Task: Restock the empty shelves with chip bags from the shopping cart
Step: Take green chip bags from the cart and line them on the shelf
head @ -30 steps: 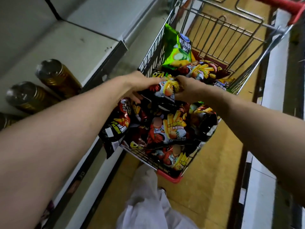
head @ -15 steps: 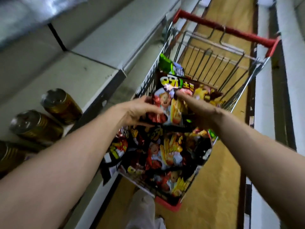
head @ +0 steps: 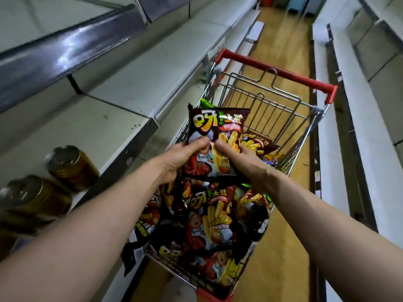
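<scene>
green bag [head: 205,103] mostly hidden behind held chip bag [head: 220,136], nearest can [head: 32,198] blurred

tan floor [head: 292,214] — dim light

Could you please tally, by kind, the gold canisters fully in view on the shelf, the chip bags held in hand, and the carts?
Gold canisters: 2
Chip bag held by left hand and right hand: 1
Shopping cart: 1
Total: 4

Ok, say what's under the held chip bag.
Under the held chip bag: more dark red bags piled in the cart, a green bag behind. Cart floor there is covered.
</scene>
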